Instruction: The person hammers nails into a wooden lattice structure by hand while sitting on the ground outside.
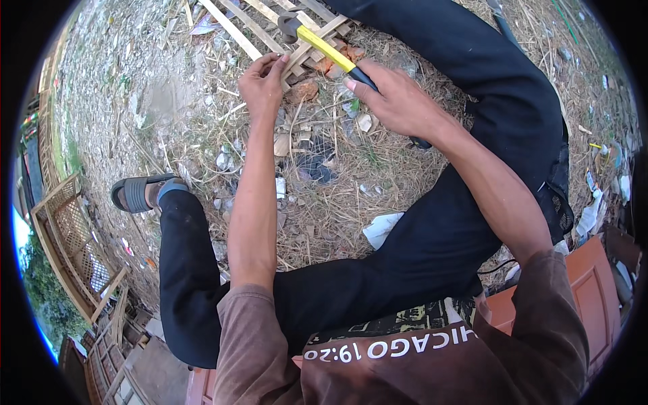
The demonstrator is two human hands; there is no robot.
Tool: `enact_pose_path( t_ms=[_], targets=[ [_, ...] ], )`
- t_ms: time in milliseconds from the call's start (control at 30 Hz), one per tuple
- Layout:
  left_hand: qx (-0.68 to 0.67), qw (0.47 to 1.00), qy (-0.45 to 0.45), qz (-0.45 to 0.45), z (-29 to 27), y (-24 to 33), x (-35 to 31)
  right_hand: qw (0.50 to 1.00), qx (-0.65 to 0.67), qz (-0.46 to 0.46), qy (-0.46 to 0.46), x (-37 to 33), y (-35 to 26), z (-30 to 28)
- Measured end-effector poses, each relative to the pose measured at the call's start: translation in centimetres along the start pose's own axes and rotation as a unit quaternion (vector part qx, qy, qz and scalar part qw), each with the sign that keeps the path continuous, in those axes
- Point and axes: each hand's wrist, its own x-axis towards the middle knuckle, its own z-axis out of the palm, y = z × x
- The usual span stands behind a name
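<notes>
My right hand (399,98) is wrapped round the black grip of a hammer (327,48) with a yellow shaft. The dark hammer head is over a lattice of thin wooden slats (231,30) at the top of the view, near my left fingers. My left hand (262,86) is closed in a pinch at the lattice's near corner, thumb and forefinger together at a slat's end. Whatever small thing sits between those fingertips is too small to make out. Reddish brick pieces lie under and beside the lattice.
My legs in dark trousers bend around the work area, a grey sandal (138,194) on the left foot. Dry grass, stones and a white scrap (382,230) litter the ground. Framed lattice panels (46,209) stand at far left. A reddish-orange panel (594,283) is at lower right.
</notes>
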Motion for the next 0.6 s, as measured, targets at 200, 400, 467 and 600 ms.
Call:
enact_pose_path(
  t_ms=[200,400,467,600],
  targets=[
    [-0.026,0.999,0.021,-0.002,0.3,-0.4,-0.3,0.999,-0.033,0.006,-0.036,0.3,-0.7,0.7],
    [0.041,0.999,0.025,0.002,0.3,-0.8,-0.5,0.999,-0.045,-0.021,-0.023,0.3,-1.6,0.8],
    [0.038,0.998,0.046,0.016,0.3,-0.5,-0.6,0.998,-0.042,-0.037,-0.024,0.2,-2.4,0.7],
    [0.046,0.998,0.039,0.027,0.1,-0.3,-0.7,0.998,-0.064,-0.011,-0.020,0.5,-2.1,1.5]
  ],
)
